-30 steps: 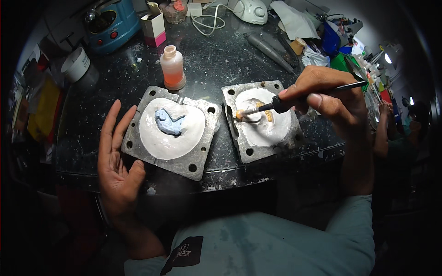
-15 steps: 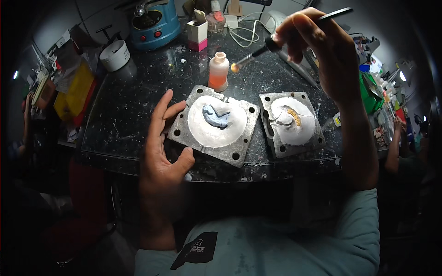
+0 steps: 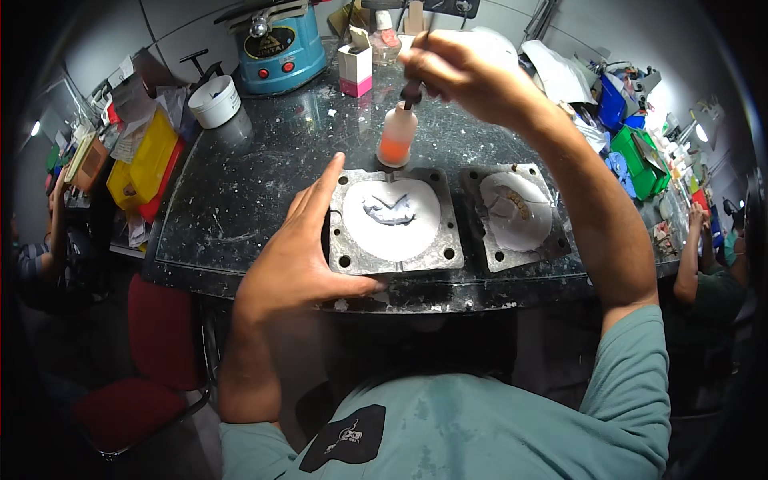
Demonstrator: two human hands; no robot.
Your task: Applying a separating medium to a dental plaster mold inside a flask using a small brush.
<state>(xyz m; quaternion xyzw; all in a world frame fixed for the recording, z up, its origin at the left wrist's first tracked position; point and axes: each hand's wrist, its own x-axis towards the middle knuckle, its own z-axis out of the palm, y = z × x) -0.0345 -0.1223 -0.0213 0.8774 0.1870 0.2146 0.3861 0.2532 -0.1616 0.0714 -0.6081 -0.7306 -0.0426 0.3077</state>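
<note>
A metal flask half [image 3: 444, 262] lies on the table, filled with white plaster [image 3: 392, 244] that has a blue-grey arch-shaped hollow [image 3: 390, 211]. My left hand [image 3: 308, 248] is against this flask's left side, fingers stretched up along it and thumb lying along the near edge. My right hand [image 3: 456, 70] holds a slim dark-handled brush [image 3: 413, 93], its tip down in the mouth of a small bottle [image 3: 396, 138] of orange-pink liquid. The bristles are hidden. Right of the first flask sits a second flask half [image 3: 498, 254], with a row of yellowish teeth [image 3: 516, 202] in its plaster.
Behind the bottle stand a white and pink box [image 3: 355, 70], a blue machine [image 3: 282, 58] and a glass bottle [image 3: 386, 40]. A white tub [image 3: 216, 102] is at the left, near yellow bins [image 3: 146, 172]. Green bins [image 3: 640, 162] are at the right. Other people sit at both sides.
My right hand has moved left and brought the brush from beside the bottle into its mouth. The left flask has turned, its near edge now more level. The view has shifted and brightened.
</note>
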